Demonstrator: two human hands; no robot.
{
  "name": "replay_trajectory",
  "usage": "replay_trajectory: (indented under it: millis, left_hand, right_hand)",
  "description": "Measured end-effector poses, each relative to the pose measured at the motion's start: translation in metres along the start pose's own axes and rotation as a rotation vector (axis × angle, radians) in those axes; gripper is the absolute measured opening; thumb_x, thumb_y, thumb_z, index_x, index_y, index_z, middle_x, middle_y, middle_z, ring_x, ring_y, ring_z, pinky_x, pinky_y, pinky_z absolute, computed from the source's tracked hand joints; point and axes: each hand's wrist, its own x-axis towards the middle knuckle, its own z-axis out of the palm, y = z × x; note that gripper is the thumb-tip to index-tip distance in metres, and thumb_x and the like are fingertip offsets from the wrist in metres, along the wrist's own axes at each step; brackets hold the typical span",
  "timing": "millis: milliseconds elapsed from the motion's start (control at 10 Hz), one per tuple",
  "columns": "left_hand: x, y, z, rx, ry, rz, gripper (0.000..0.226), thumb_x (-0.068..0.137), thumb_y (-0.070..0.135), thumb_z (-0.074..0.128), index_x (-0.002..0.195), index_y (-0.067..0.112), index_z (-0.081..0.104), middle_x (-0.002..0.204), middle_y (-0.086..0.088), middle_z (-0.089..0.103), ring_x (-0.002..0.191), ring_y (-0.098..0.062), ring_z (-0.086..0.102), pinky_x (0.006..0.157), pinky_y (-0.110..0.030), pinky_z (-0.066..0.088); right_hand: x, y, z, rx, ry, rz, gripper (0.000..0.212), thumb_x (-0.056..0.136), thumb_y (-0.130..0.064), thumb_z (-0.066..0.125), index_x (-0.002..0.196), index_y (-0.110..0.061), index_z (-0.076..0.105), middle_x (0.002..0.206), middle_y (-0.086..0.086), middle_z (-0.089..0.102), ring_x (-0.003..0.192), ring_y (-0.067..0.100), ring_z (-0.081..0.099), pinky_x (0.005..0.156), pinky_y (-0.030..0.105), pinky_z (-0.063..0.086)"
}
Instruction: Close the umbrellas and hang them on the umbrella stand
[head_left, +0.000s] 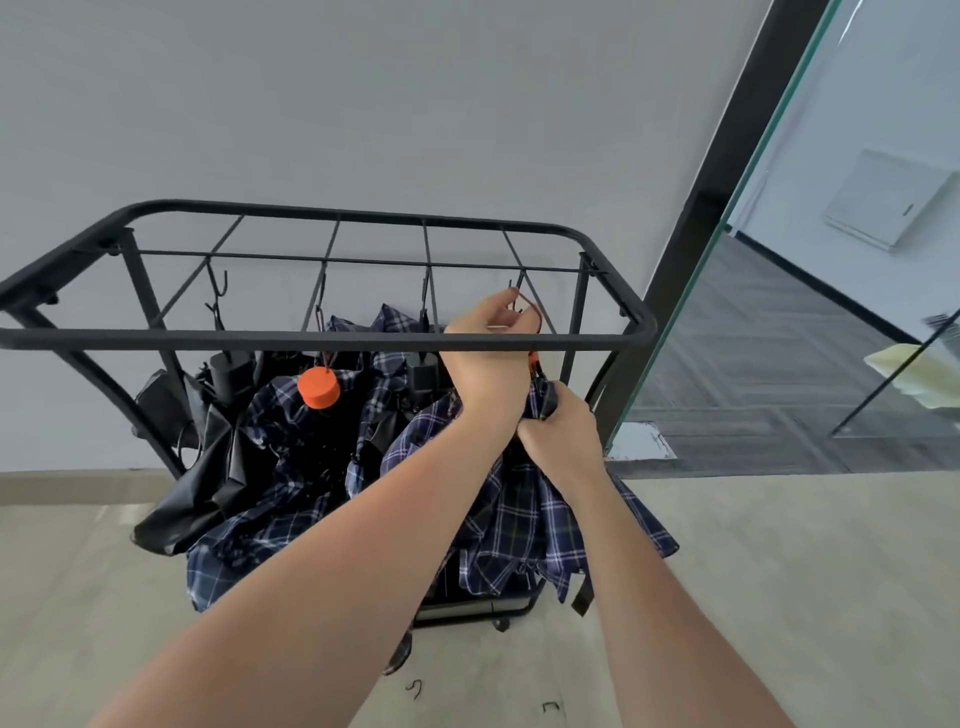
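The left hand's (485, 358) fingers (501, 306) pinch a red wrist loop (532, 306) at the rightmost hook (517, 288), just inside the umbrella stand's (322, 340) front rail. The right hand (563, 431) grips the plaid umbrella (524, 514) below; the neighbouring hooks hold closed umbrellas.

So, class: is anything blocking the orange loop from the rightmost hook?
Nothing visible. The left hand holds the orange wrist loop right beside the rightmost black metal hook, while the right hand grips the closed navy plaid umbrella.
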Motion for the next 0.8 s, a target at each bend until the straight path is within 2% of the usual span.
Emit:
replay_trajectory:
  millis: [100,200,300,400,500,600,700,800]
  left_hand:
    - [0.01,-0.001,0.006,0.108,0.045,0.022,0.026,0.084,0.019,0.076,0.111,0.019,0.076,0.064,0.006,0.068,0.046,0.003,0.061,0.049,-0.01,0.049]
    - [0.014,-0.004,0.007,0.145,0.047,0.042,0.016,0.085,0.018,0.075,0.098,0.026,0.073,0.065,0.003,0.069,0.055,-0.014,0.07,0.057,-0.03,0.061]
    - [0.016,-0.009,0.007,0.196,0.063,0.084,0.013,0.084,0.02,0.075,0.092,0.028,0.069,0.064,0.009,0.067,0.058,-0.011,0.068,0.063,-0.034,0.062]
    - [0.016,-0.016,0.006,0.218,0.052,0.109,0.016,0.084,0.019,0.074,0.094,0.027,0.064,0.073,0.008,0.07,0.063,-0.012,0.07,0.06,-0.026,0.058]
    - [0.016,-0.023,0.005,0.196,0.034,0.083,0.015,0.085,0.015,0.069,0.092,0.026,0.06,0.079,0.004,0.069,0.07,-0.021,0.07,0.063,-0.033,0.058]
    - [0.014,-0.029,0.006,0.129,0.012,0.039,0.02,0.084,0.008,0.056,0.088,0.027,0.06,0.076,-0.007,0.069,0.074,-0.037,0.069,0.067,-0.045,0.06]
    - [0.011,-0.034,0.005,0.179,0.006,0.05,0.027,0.083,-0.001,0.053,0.093,0.022,0.062,0.077,-0.014,0.069,0.076,-0.035,0.067,0.066,-0.042,0.059]
    - [0.009,-0.036,-0.001,0.222,-0.005,0.07,0.024,0.083,-0.001,0.057,0.093,0.02,0.061,0.078,-0.016,0.069,0.072,-0.033,0.066,0.066,-0.042,0.059]
  right_hand:
    - [0.01,0.003,0.002,0.053,0.009,0.024,0.032,0.069,-0.006,0.054,0.064,-0.031,0.036,0.054,-0.012,0.041,0.054,0.015,0.039,0.054,0.032,0.032]
    - [0.018,0.01,0.007,0.103,-0.003,0.061,0.03,0.07,-0.002,0.053,0.064,-0.027,0.037,0.049,-0.013,0.038,0.052,0.015,0.036,0.052,0.032,0.03]
    - [0.026,0.015,0.014,0.115,-0.032,0.074,0.017,0.073,-0.001,0.054,0.074,-0.016,0.047,0.061,-0.002,0.045,0.055,0.016,0.041,0.053,0.031,0.032]
    - [0.034,0.021,0.021,0.127,-0.035,0.081,0.021,0.078,0.0,0.055,0.074,-0.017,0.045,0.062,-0.002,0.044,0.055,0.014,0.04,0.049,0.023,0.032]
    - [0.04,0.03,0.027,0.14,-0.046,0.069,0.024,0.086,-0.004,0.057,0.082,-0.027,0.052,0.07,-0.005,0.055,0.068,0.017,0.053,0.062,0.028,0.043]
    - [0.043,0.039,0.032,0.136,-0.065,0.082,0.021,0.092,-0.007,0.057,0.104,-0.025,0.056,0.082,-0.002,0.061,0.084,0.024,0.058,0.074,0.035,0.046]
    - [0.049,0.044,0.038,-0.003,-0.069,0.052,0.032,0.094,-0.004,0.054,0.123,-0.016,0.055,0.094,0.005,0.062,0.089,0.031,0.058,0.071,0.037,0.047]
    - [0.046,0.042,0.039,-0.374,0.003,0.071,0.048,0.093,0.001,0.052,0.139,-0.009,0.045,0.136,0.024,0.044,0.113,0.044,0.054,0.092,0.05,0.05]
